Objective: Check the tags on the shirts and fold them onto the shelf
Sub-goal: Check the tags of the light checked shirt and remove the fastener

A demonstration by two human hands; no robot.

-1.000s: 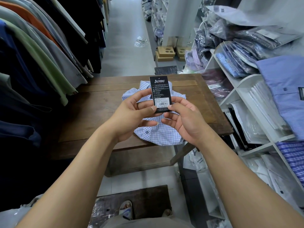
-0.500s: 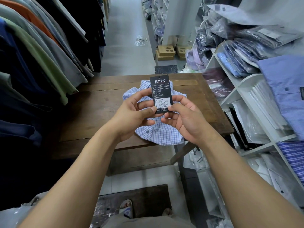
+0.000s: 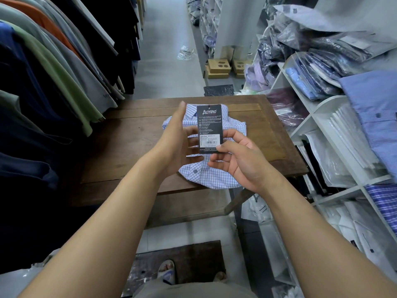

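Observation:
A folded light-blue checked shirt (image 3: 214, 177) lies on a dark wooden table (image 3: 129, 143). Above it stands a black hang tag (image 3: 208, 123) with white print and a barcode label. My right hand (image 3: 242, 160) pinches the tag's lower right corner between thumb and forefinger. My left hand (image 3: 176, 143) is beside the tag's left edge with the forefinger pointing straight up, and its other fingers reach behind or touch the tag's left side. The white shelf unit (image 3: 320, 108) stands to the right of the table.
Shirts hang on a rail (image 3: 55, 69) along the left. The shelf compartments hold bagged and folded shirts (image 3: 311, 80), with a blue shirt (image 3: 373, 108) lying at the far right. Cardboard boxes (image 3: 219, 68) and a plastic bag (image 3: 185, 53) sit on the aisle floor beyond.
My left thumb has let go of the tag and the left fingers have straightened, with the forefinger now raised. My right hand keeps its pinch on the tag, which stays upright.

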